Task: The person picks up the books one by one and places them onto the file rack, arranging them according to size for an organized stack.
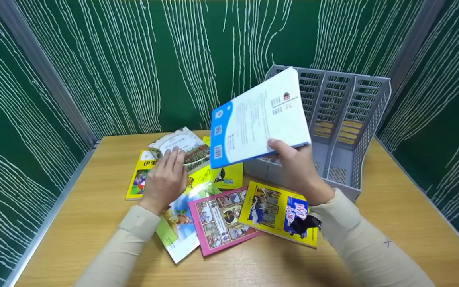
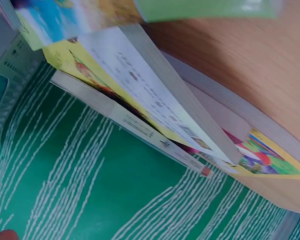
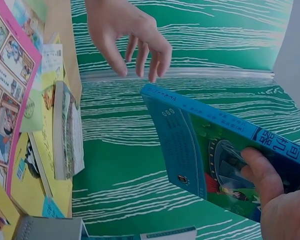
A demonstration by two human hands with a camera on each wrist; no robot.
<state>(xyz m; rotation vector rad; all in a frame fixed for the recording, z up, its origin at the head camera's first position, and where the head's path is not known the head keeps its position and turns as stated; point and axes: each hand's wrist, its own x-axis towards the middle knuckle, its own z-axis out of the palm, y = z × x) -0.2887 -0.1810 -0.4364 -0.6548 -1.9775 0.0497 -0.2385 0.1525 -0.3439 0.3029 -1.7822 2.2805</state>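
My right hand [image 1: 299, 165] grips a book [image 1: 253, 119] by its lower edge, thumb on the white back cover with its blue band. The right wrist view shows that book's blue spine and picture front, with fingers against the front. My left hand [image 1: 165, 179] hovers over the pile, its fingers loosely bent and holding nothing; in the right wrist view the left hand [image 3: 132, 37] is apart from the held book. Beneath it in the head view lies a thick book with a pale cover [image 1: 181, 143], on top of yellow books [image 1: 136, 185].
A grey plastic rack [image 1: 355, 135] with upright dividers stands at the back right. Along the front lie a green and blue book [image 1: 179, 235], a pink-bordered book [image 1: 233, 215] and a yellow book [image 1: 269, 207]. Green walls with white lines enclose the wooden table [image 1: 78, 223].
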